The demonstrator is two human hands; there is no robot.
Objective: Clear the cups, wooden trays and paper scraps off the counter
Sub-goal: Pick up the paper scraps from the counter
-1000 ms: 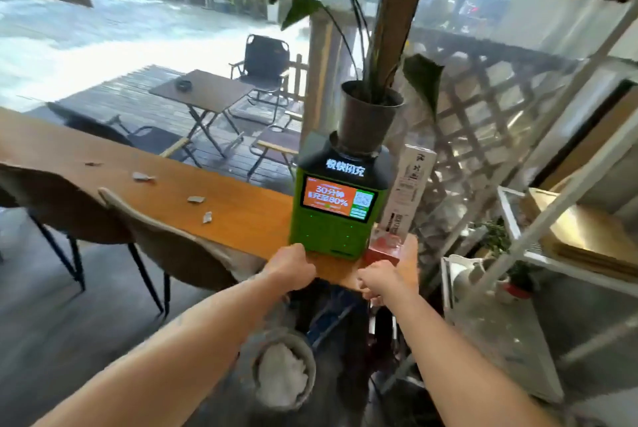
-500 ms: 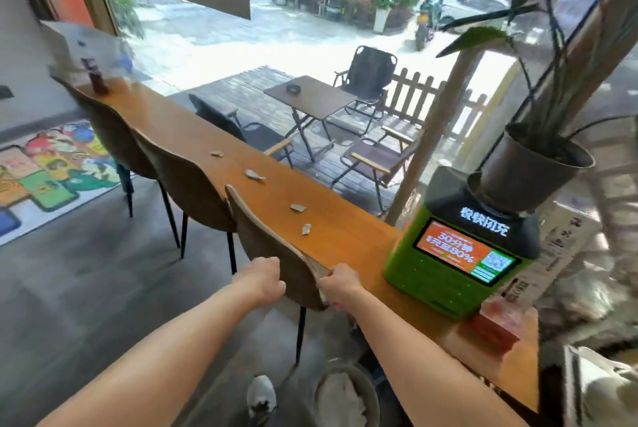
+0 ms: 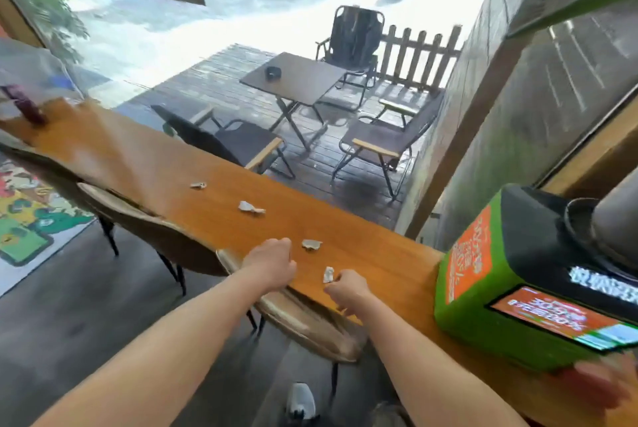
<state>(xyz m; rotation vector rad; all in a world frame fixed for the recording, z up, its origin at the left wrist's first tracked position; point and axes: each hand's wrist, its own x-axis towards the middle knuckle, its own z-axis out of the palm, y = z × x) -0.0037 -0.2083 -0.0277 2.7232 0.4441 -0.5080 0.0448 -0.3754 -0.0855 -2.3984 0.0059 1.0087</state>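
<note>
Counter (image 3: 379, 264) near edge: left grip (image 3: 271, 264) clenched, right grip (image 3: 347, 288) at paper scrap (image 3: 328, 274), hold unclear

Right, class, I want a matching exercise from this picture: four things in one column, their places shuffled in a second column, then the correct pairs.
Things
1. green box
2. folding table
3. rug
4. nearest paper scrap

Places
A. on the floor, far left
B. outside on the wooden deck
C. at the right end of the counter
D. on the counter, right beside the right hand

Pairs: 1-C, 2-B, 3-A, 4-D
</note>
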